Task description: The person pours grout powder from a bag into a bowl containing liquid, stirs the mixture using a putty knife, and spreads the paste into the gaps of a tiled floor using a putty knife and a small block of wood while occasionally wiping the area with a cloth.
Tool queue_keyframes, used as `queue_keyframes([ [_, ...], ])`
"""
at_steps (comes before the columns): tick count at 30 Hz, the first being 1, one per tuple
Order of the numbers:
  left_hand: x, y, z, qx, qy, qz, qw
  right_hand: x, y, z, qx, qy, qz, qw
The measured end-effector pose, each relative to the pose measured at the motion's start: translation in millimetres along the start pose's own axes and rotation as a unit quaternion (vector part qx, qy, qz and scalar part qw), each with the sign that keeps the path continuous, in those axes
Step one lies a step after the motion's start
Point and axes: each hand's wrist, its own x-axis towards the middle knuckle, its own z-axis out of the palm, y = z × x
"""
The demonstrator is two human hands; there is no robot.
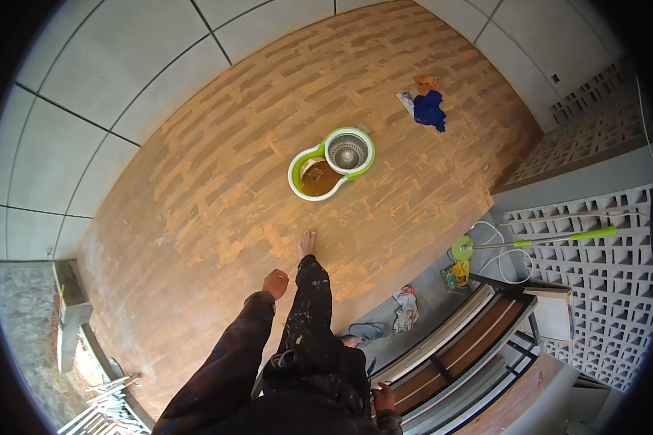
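Note:
My left hand (275,283) hangs over the tiled-pattern floor (196,217), fingers curled, with nothing visible in it. My right hand (382,396) is beside the edge of a metal-framed rack (461,341), its fingers bent; what they hold, if anything, is unclear. Ahead of my bare foot stands a green and white spin-mop bucket (355,174) with brown water in one part and a steel basket in the other. At the upper right of the floor lie a dark blue cloth (429,109) and an orange piece (426,82), beside a pale flat object.
A green-handled mop (573,236) leans at the right near looped hose, a yellow bag (461,272) and a crumpled cloth (406,308) on the lower grey surface. Pale walls border the raised floor; a breeze-block wall (595,304) is at right. Long scrap pieces (109,399) lie lower left.

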Motion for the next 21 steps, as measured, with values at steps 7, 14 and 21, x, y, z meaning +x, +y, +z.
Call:
queue_keyframes([
  [7, 205, 23, -99, 0.094, 0.014, 0.003, 0.995, 53, -213, 45, -0.031, 0.077, -0.003, 0.997],
  [14, 419, 108, -63, 0.187, 0.066, 0.180, 0.963, 205, -288, 46, -0.024, 0.106, -0.054, 0.993],
  [21, 534, 76, -23, 0.357, 0.190, 0.298, 0.865, 456, -336, 113, -0.089, 0.022, -0.271, 0.958],
])
